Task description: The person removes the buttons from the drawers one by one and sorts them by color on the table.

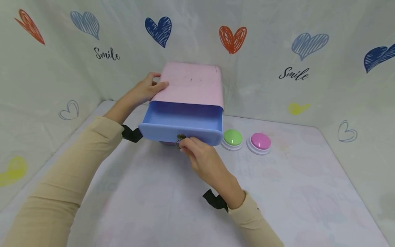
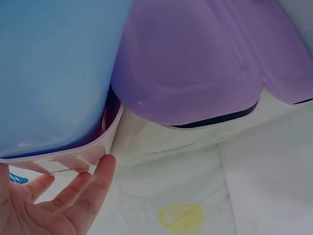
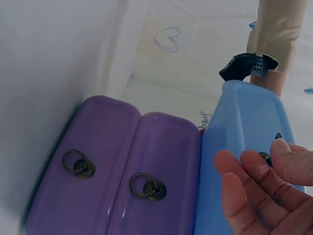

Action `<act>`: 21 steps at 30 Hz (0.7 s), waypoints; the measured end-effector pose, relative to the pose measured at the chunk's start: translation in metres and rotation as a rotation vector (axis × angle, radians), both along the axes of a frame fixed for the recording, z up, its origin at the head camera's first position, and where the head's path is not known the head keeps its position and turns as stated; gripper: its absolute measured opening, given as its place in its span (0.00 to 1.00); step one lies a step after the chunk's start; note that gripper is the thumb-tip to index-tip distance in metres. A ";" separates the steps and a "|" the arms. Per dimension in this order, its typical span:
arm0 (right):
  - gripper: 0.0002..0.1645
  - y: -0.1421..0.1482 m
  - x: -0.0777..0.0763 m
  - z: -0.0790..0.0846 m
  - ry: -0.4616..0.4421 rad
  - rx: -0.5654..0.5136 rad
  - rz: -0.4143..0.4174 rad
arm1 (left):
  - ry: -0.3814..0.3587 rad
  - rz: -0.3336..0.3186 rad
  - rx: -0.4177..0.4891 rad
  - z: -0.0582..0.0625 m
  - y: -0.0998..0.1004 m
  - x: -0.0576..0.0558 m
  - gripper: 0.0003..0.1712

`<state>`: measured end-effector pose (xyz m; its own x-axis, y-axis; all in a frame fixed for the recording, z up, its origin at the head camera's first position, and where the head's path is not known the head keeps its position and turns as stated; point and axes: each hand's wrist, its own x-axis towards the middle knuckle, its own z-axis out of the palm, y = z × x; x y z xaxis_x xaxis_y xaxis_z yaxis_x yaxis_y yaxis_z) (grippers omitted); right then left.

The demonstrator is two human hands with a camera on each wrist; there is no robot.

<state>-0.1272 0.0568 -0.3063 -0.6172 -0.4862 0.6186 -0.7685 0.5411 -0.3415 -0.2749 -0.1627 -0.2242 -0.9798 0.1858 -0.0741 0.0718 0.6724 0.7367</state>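
Note:
A small drawer cabinet with a pink top (image 1: 192, 84) stands against the back wall, its blue top drawer (image 1: 182, 118) pulled far out and holding nothing. At the drawer's front, my right hand (image 1: 208, 161) pinches the metal ring pull (image 1: 178, 143) between thumb and fingers. My left hand (image 1: 146, 89) rests against the cabinet's upper left side, thumb on the top, fingers along the side wall. The left wrist view shows these fingers (image 2: 100, 183) against the casing. Below the blue drawer, two purple drawers (image 3: 164, 147) sit closed, each with a ring pull.
A green push button (image 1: 232, 137) and a pink push button (image 1: 260, 141), both on white bases, stand on the table right of the cabinet. The white table (image 1: 139, 206) meets a curtain (image 1: 197, 41) printed with hearts at the back. Black straps (image 1: 216, 200) hang at both wrists.

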 end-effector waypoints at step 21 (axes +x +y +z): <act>0.03 -0.005 -0.022 0.004 -0.082 -0.056 -0.048 | -0.019 0.002 0.002 0.003 0.002 0.001 0.45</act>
<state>-0.1494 0.0522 -0.3019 -0.6889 -0.4212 0.5900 -0.7102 0.5549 -0.4331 -0.2742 -0.1610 -0.2209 -0.9786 0.1835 -0.0926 0.0559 0.6712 0.7392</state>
